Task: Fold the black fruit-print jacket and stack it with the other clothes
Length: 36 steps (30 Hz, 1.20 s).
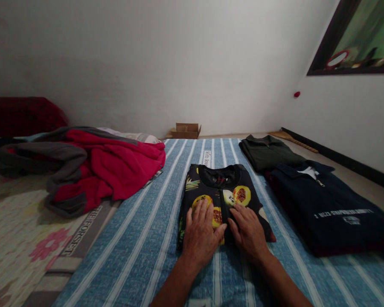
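A black zip-front jacket printed with yellow fruit lies folded into a neat rectangle on the blue striped bed cover. Its collar points away from me and its zip runs down the middle. My left hand rests flat on the left half of the jacket, fingers stretched out. On the right half, close to the zip, my right hand lies palm down with its fingers a little bent and apart. Neither hand grips the cloth.
To the right lie a folded navy top with white lettering and a folded dark green garment. A loose red and grey garment lies crumpled at the left, partly over a floral sheet. A cardboard box stands by the wall.
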{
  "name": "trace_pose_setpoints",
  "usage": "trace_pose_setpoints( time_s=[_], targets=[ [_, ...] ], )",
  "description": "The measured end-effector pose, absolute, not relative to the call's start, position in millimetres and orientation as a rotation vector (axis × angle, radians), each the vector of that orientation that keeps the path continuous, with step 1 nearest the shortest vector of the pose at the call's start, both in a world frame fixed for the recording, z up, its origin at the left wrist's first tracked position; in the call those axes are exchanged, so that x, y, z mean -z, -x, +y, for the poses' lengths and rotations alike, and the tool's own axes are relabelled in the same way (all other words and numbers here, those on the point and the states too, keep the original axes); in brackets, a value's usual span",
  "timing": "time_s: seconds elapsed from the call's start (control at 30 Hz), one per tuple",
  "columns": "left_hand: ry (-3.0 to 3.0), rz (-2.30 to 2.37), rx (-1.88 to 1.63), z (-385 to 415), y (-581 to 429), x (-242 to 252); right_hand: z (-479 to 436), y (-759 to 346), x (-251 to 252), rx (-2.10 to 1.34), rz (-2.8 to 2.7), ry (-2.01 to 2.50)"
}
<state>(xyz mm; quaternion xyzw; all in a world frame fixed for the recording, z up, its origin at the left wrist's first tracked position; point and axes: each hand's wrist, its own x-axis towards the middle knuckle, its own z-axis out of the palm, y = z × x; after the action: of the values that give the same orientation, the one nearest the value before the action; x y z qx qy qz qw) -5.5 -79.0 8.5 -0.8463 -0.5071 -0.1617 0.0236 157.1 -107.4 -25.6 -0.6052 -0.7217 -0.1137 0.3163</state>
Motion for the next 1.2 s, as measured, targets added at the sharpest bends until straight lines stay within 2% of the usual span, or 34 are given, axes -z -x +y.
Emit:
trace_pose_setpoints(
  time_s=[0.4,0.93,1.2],
  targets=[
    [2.617,-1.655,0.439,-80.8,10.7,-13.6,-110.1,-162.8,20.7,0.207,-1.848,1.588],
    [2.560,-1.776,0.472,-87.3,28.1,-9.7,-130.7,-169.6,32.6,0.254,-1.774,1.544],
    [2.611,-1.658,0.589,-79.4,0.1,-39.4,-105.9,-164.8,12.6,0.164,-1.733,1.548]
  ],
)
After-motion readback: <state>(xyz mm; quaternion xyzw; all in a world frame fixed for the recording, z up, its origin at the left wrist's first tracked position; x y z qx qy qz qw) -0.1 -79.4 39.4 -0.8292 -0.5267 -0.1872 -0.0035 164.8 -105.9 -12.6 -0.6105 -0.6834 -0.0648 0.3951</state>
